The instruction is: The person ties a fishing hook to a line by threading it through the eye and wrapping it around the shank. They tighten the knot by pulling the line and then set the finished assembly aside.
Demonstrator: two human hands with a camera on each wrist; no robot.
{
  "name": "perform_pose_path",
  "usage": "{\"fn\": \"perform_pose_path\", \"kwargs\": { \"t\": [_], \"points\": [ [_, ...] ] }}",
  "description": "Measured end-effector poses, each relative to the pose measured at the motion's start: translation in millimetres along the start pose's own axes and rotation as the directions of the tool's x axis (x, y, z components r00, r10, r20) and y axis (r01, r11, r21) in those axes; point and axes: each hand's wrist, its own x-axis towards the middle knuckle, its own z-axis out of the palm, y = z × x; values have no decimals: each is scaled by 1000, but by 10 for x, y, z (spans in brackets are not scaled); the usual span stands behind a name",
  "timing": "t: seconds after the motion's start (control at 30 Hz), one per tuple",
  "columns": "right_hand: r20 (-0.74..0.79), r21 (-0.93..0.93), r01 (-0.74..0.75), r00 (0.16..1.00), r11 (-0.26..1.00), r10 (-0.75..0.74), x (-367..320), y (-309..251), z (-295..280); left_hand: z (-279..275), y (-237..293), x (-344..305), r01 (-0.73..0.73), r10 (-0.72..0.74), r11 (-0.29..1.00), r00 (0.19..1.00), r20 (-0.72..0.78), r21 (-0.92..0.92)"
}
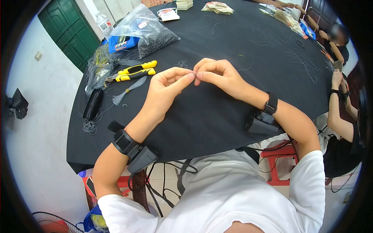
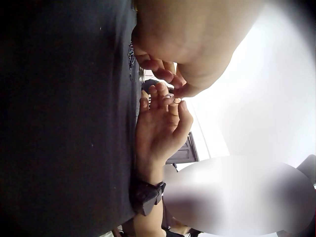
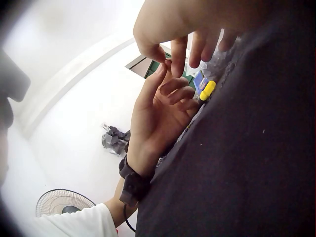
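Apparently something tiny (image 2: 169, 97) between left hand (image 1: 164, 85) and right hand (image 1: 226, 79).

Your left hand (image 1: 163, 87) and right hand (image 1: 225, 77): upper centre of head frame, thumbs and fingers bent, tips meeting. Forearms angle inward. Exact fingertip contact hard to read.

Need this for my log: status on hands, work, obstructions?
Left hand and right hand pinching, fingertips together. What they pinch: too small to make out. Pliers off left, not blocking.
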Motion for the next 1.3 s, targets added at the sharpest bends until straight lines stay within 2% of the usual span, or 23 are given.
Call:
{"fn": "perform_pose_path", "kwargs": {
  "t": [0.4, 0.53, 0.57, 0.63, 0.67, 0.9, 1.2, 1.3],
  "points": [
    [-33, -88, -3, 999, 996, 0, -2, 45, -20, 6, 2, -13, -7, 6, 999, 1000, -24, -40],
    [20, -161, -45, 999, 986, 49, -16, -58, -29, 5, -5, -4, 7, -8, 1000, 999, -42, -24],
    [15, -217, -8, 1000, 976, 11, -17, -91, -25, -7, -2, -2, 24, -24, 1000, 999, -40, -4],
    [-20, -218, -6, 1000, 976, 2, -13, -59, -28, -40, 9, -1, 45, -44, 999, 998, -35, 30],
    [-38, -122, -32, 999, 992, 27, -20, -59, -15, -26, 20, -3, 46, -46, 999, 998, -34, 13],
    [-78, -118, 44, 996, 992, -54, 3, -64, -1, -17, 37, -19, 39, -40, 999, 999, -22, -29],
    [-42, -167, -22, 999, 986, 15, -13, -56, -27, 13, 18, -20, 41, -43, 998, 999, -32, -47],
    [-42, -199, -3, 999, 980, -5, -10, -69, -33, 14, 27, -17, 72, -73, 997, 996, -43, -29]
  ]
}}
